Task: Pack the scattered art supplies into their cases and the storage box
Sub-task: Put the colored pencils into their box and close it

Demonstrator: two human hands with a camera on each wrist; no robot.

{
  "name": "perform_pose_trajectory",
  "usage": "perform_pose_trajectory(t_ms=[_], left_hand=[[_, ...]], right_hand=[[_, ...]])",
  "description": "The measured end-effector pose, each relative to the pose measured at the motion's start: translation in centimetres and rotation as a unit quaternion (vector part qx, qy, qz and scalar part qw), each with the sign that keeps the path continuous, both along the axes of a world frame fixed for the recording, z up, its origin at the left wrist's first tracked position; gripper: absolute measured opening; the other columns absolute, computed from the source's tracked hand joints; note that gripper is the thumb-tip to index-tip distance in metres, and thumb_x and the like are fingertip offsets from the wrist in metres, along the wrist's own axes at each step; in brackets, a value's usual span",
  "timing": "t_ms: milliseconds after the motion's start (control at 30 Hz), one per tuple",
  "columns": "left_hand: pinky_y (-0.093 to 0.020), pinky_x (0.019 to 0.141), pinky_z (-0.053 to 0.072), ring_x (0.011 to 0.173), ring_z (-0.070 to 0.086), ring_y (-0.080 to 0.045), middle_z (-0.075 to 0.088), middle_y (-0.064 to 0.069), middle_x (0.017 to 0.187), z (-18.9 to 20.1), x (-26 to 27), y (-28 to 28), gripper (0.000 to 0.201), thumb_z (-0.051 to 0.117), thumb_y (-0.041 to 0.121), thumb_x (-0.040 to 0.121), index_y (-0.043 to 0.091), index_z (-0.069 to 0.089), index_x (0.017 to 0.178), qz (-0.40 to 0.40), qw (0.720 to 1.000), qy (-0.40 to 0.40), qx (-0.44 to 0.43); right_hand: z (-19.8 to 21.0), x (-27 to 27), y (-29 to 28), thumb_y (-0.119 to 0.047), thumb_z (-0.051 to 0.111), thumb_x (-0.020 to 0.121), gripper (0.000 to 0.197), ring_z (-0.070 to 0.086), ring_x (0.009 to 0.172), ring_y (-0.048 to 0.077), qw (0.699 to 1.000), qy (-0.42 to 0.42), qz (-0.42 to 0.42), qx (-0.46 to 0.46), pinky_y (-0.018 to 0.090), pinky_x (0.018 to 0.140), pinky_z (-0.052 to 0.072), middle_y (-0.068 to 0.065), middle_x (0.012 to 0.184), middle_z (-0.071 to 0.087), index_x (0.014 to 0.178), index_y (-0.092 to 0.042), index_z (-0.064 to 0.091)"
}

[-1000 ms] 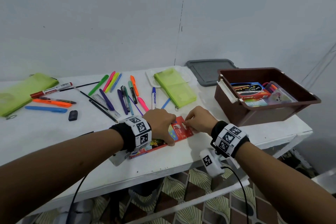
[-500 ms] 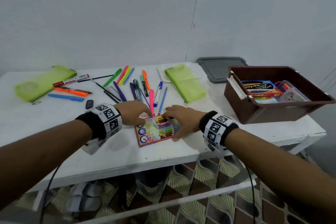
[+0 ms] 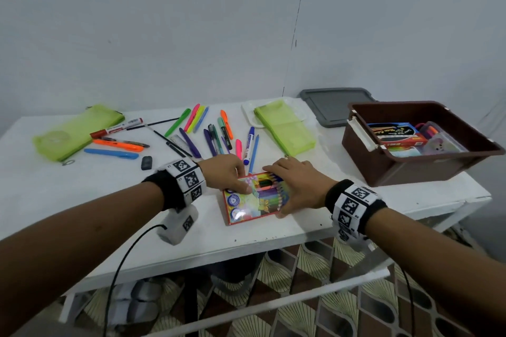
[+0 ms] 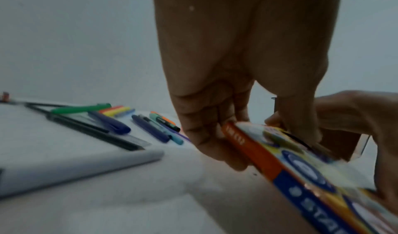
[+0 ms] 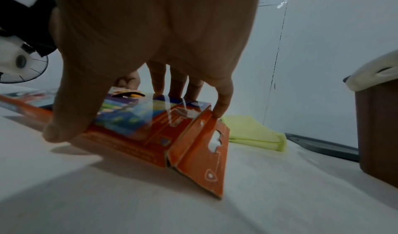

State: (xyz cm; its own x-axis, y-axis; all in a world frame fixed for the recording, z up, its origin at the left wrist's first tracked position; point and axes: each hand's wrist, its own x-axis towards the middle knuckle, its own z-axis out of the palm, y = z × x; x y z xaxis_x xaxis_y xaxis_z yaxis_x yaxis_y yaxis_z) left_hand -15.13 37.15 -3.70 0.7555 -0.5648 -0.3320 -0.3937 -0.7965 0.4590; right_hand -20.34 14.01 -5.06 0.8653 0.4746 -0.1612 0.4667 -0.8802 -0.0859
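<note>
A colourful pencil box with orange edges lies near the table's front edge. My left hand grips its far left corner, fingers curled under the orange side and thumb on top. My right hand spans the right end, thumb on the near side and fingertips at the far edge. The end flap hangs open. The brown storage box at the right holds several packs. Loose pens lie fanned out behind the hands.
Two lime-green pencil cases lie flat, one behind my right hand, one at far left. A grey lid sits behind the storage box. More markers and a small dark eraser lie left.
The pencil box has swung round to show its colourful front. My right hand went from pinching its end to spanning it. My left hand moved to the far left corner.
</note>
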Motion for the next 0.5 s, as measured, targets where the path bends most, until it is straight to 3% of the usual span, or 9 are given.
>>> perform_pose_trajectory(t_ms=[67, 167, 300, 400, 500], left_hand=[[-0.033, 0.075, 0.044, 0.085, 0.054, -0.019, 0.058, -0.008, 0.102, -0.6, 0.3, -0.7, 0.046, 0.073, 0.042, 0.082, 0.007, 0.057, 0.107, -0.004, 1.000, 0.011, 0.008], [-0.033, 0.083, 0.046, 0.098, 0.057, -0.023, 0.057, -0.007, 0.112, -1.7, 0.7, -0.8, 0.042, 0.073, 0.036, 0.083, 0.011, 0.058, 0.112, 0.007, 1.000, 0.022, -0.005], [-0.045, 0.085, 0.056, 0.093, 0.069, -0.029, 0.071, -0.012, 0.102, -2.4, 1.4, -0.4, 0.027, 0.070, 0.028, 0.086, 0.006, 0.067, 0.102, 0.013, 0.992, 0.109, -0.063], [-0.045, 0.083, 0.058, 0.090, 0.072, -0.030, 0.073, -0.017, 0.099, -1.4, 1.6, -0.6, 0.027, 0.067, 0.028, 0.090, 0.004, 0.067, 0.104, 0.039, 0.966, 0.210, -0.143], [-0.043, 0.080, 0.058, 0.089, 0.071, -0.031, 0.073, -0.019, 0.097, 0.7, 1.8, -1.9, 0.036, 0.058, 0.040, 0.094, 0.006, 0.067, 0.097, 0.076, 0.931, 0.248, -0.258]], right_hand=[[-0.2, -0.3, 0.3, -0.064, 0.078, 0.062, 0.108, 0.035, 0.124, 0.020, 1.000, 0.000, -0.012, -0.021, 0.045, 0.102, 0.034, -0.002, 0.136, 0.038, 0.148, -0.027, 0.025], [-0.6, -0.6, 0.9, -0.068, 0.076, 0.062, 0.111, 0.036, 0.127, 0.022, 0.999, 0.004, -0.018, -0.041, 0.046, 0.105, 0.031, 0.000, 0.141, 0.037, 0.150, -0.025, 0.022], [-0.8, -1.6, 1.3, -0.062, 0.075, 0.068, 0.108, 0.035, 0.133, 0.022, 0.999, 0.036, -0.017, -0.009, 0.046, 0.109, 0.032, 0.002, 0.150, 0.035, 0.152, -0.021, 0.019], [0.5, -2.5, 0.5, -0.059, 0.074, 0.073, 0.092, 0.045, 0.123, 0.020, 0.999, 0.011, -0.023, 0.028, 0.043, 0.101, 0.043, 0.000, 0.140, 0.046, 0.147, -0.023, 0.032], [3.0, -3.5, -1.5, -0.057, 0.077, 0.070, 0.088, 0.047, 0.120, 0.020, 0.996, -0.028, -0.064, 0.047, 0.042, 0.097, 0.046, -0.001, 0.135, 0.048, 0.144, -0.027, 0.038]])
